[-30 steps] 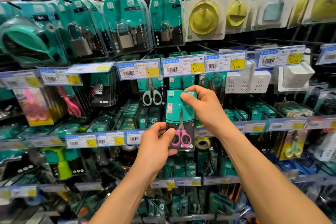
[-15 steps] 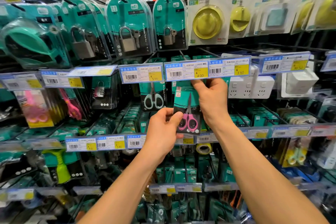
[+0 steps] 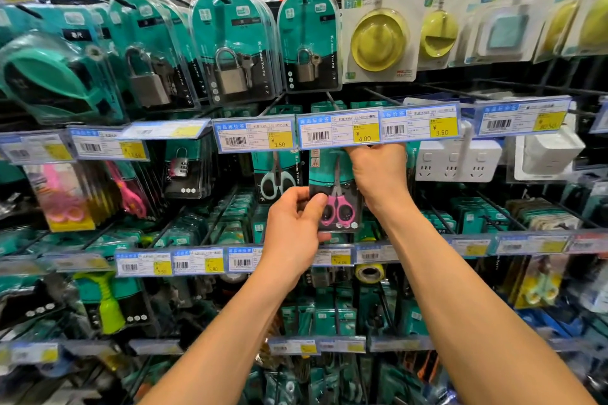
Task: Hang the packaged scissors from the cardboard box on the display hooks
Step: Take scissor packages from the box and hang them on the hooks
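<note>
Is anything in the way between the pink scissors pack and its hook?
Yes: the 4.00 price tag hangs across the hook's front end, directly above the pink scissors pack. The pack's top sits behind it, by the right hand, so the hook tip is hidden.

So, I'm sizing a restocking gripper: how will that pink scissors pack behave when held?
Probably light: the left hand steadies the pink scissors pack with a pinch at its lower corner. Likely stiff: it looks flat, with the right hand at its top. Its glossy clear front may be slippery.
</note>
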A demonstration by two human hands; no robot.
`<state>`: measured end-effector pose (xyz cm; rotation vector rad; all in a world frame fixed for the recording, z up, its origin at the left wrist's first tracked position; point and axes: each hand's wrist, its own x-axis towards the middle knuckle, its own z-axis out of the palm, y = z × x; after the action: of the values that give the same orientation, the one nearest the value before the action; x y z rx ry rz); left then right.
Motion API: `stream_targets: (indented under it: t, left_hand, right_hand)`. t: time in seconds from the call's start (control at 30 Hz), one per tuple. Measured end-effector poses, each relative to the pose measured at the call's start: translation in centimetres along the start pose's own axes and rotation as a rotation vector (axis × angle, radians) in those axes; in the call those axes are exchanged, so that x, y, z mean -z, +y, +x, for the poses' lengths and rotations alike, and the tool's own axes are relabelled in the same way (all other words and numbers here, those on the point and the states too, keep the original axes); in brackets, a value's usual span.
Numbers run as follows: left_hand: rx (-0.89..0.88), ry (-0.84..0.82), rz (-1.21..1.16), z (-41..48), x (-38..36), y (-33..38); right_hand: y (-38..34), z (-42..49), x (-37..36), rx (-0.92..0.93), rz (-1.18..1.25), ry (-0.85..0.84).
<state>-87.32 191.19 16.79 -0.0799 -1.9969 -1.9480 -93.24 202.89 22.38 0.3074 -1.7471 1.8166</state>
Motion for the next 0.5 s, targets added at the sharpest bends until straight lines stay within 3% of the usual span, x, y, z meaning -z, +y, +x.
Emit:
stream_targets:
  t: [0.23,0.5]
  left_hand:
    - [0.001,-0.012,-0.015,0.4,-0.1,-0.2]
    - [-0.024,0.015,0.032,0.9,-0.2,-0.7]
  right_hand:
    - [0.2,0.5,0.3,-0.150,-0.067,-0.026]
    - [0.4,-0.7,0.6,0.010,-0.216,-0.061]
